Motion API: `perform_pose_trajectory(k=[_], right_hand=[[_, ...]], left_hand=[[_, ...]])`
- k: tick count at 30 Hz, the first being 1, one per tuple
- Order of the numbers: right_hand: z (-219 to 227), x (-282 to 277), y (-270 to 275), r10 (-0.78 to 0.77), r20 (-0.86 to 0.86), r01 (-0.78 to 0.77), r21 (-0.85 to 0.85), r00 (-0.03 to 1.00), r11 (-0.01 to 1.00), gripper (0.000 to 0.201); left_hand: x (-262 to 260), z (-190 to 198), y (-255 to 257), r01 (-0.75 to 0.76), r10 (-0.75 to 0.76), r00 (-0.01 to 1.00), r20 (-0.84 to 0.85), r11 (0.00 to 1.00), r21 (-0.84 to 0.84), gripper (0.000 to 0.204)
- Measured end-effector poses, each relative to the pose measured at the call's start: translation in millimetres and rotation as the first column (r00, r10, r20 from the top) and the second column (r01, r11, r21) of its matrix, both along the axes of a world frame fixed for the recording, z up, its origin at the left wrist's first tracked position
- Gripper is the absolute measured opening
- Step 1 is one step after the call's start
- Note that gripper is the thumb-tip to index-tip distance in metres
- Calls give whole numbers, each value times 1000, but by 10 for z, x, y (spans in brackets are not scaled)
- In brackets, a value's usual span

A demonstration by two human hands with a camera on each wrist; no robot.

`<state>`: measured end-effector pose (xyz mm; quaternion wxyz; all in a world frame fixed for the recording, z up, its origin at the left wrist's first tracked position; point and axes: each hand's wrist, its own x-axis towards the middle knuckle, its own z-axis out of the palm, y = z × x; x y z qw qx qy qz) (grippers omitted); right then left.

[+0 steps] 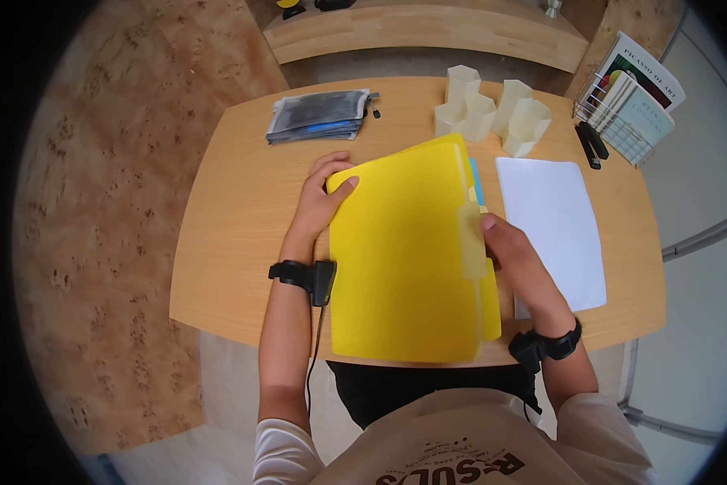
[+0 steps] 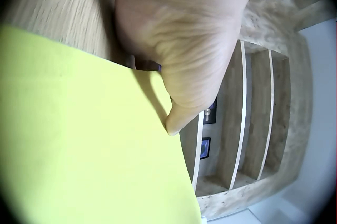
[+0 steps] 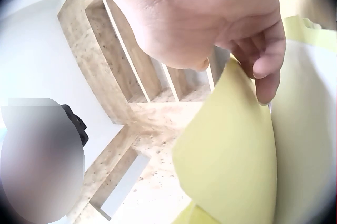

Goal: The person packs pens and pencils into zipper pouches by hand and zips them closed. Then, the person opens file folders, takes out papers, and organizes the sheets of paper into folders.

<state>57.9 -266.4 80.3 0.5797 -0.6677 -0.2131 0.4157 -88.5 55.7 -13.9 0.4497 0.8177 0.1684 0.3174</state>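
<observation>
A yellow file folder [image 1: 404, 259] lies in front of me, reaching past the table's near edge, with pale tabs along its right side. A blue strip [image 1: 477, 184] peeks out at its upper right. My left hand [image 1: 321, 198] grips the folder's upper left corner, thumb on the front; the left wrist view shows that thumb at the yellow edge. At the right edge my right hand [image 1: 523, 260] pinches the tabbed side. In the right wrist view, fingertips [image 3: 267, 88] reach between two yellow flaps, which stand apart there.
White paper [image 1: 553, 234] lies right of the folder. Hexagonal cream cups [image 1: 464, 113] stand at the back, beside a stack of dark zip pouches [image 1: 319, 113]. A black stapler [image 1: 592, 145] sits by a wire rack [image 1: 614, 121] of books on the right.
</observation>
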Motion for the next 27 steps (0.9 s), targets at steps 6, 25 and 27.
perform_pose_trajectory(k=[6, 25, 27], right_hand=[[283, -285, 89, 164, 150, -199, 262, 975, 944, 37], [-235, -288, 8, 201, 748, 116, -348, 633, 930, 39], [-33, -292, 16, 237, 616, 46, -407, 751, 912, 35]], left_hand=[[23, 43, -108, 122, -100, 991, 94, 952, -280, 30], [-45, -124, 69, 179, -42, 970, 241, 792, -584, 20], [-40, -135, 87, 178, -40, 969, 245, 800, -573, 20]])
